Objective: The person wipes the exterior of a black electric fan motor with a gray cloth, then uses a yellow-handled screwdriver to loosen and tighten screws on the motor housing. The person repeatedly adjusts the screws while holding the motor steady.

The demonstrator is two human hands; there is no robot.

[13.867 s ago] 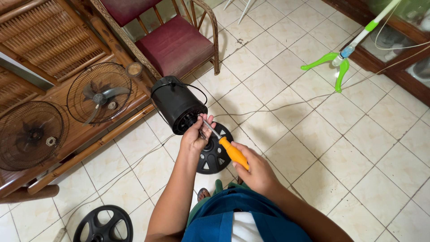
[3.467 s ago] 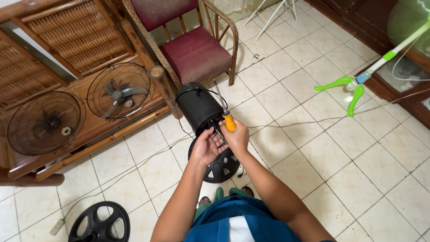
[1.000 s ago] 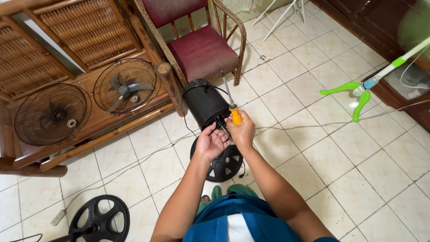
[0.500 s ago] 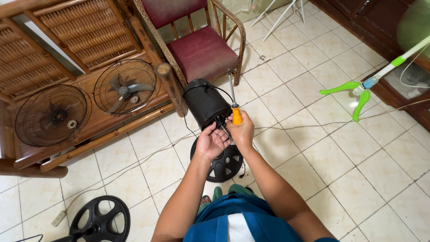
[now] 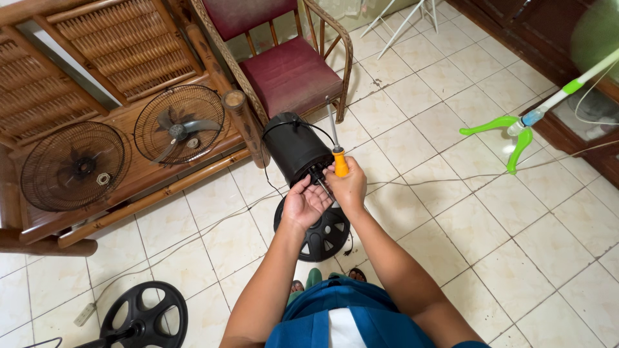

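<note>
No packages, signs or screens show anywhere in the view, on the tiled floor, the wooden bench or the chair. No label can be made out on any of the things in sight either; if one is there, it is too small or too blurred to tell.

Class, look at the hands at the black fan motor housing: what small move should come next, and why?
Probably bring the screwdriver tip down to the motor housing: the right hand holds it shaft-up, away from the work, while the left hand fingers the housing's underside.
</note>
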